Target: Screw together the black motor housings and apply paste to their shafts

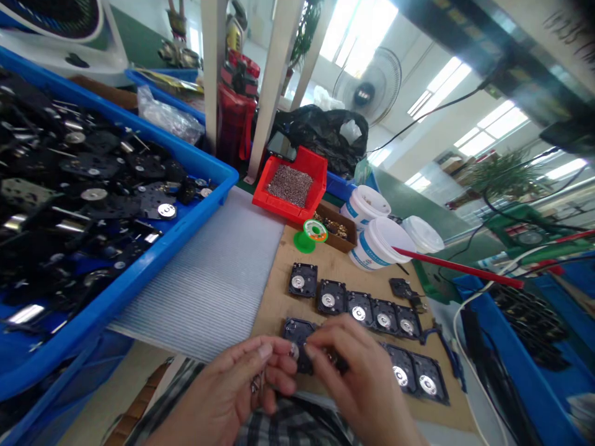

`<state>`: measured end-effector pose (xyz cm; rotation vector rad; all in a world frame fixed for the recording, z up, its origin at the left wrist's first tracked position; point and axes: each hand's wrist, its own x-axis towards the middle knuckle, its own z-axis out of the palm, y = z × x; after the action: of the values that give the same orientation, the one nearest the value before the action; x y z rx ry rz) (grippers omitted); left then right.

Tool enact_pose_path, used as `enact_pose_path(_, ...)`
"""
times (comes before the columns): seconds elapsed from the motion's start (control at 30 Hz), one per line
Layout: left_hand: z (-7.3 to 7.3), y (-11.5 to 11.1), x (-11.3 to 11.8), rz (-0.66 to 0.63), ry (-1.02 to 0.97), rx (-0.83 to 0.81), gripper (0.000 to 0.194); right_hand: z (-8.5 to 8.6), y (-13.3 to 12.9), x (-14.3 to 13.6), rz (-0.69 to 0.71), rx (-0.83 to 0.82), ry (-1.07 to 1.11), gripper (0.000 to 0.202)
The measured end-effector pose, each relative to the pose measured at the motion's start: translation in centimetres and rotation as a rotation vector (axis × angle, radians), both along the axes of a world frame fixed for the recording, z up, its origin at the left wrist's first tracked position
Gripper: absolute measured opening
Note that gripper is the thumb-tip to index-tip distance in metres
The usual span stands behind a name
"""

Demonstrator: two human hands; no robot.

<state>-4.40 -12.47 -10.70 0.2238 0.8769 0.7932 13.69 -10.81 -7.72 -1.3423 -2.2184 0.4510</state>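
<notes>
My left hand (237,387) and my right hand (357,378) meet over a black plastic module (297,334) at the near edge of a brown board (274,297). Their fingertips pinch a small shiny metal part at the module's near side, and my left palm cups a few small metal pieces. Two rows of similar black modules with silver hubs (357,306) lie on the board: several in the far row, two more (418,378) to the right of my right hand.
A large blue bin (153,260) of black parts fills the left. A red bin of tiny screws (292,186), a green solder spool (311,234), white tubs (381,241) and a red rod (455,266) stand behind the board. Another blue bin (520,378) lies at right.
</notes>
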Motion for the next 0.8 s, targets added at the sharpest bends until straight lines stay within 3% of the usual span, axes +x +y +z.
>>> enact_pose_path(0.1,-1.0,0.1,-0.1,-0.148,0.218,0.142,0.043,-0.6,1.5,1.7,-0.143,-0.089,-0.039,0.015)
enact_pose_path(0.23,-2.0,0.2,0.2,-0.267,0.392,0.291,0.050,-2.2,2.0,1.8,-0.148,-0.114,-0.103,0.017)
enact_pose_path(0.43,-2.0,0.8,0.1,-0.360,0.350,0.298,0.063,-3.1,1.3,1.1,-0.127,-0.016,-0.222,0.018)
enact_pose_path(0.57,-1.6,0.9,0.0,-0.350,0.303,0.191,0.065,-3.3,1.0,1.0,-0.078,0.061,-0.289,0.020)
enact_pose_path(0.8,-2.6,0.4,1.1,-0.325,0.100,0.084,0.045,-3.8,0.5,1.1,0.013,0.074,-0.430,0.026)
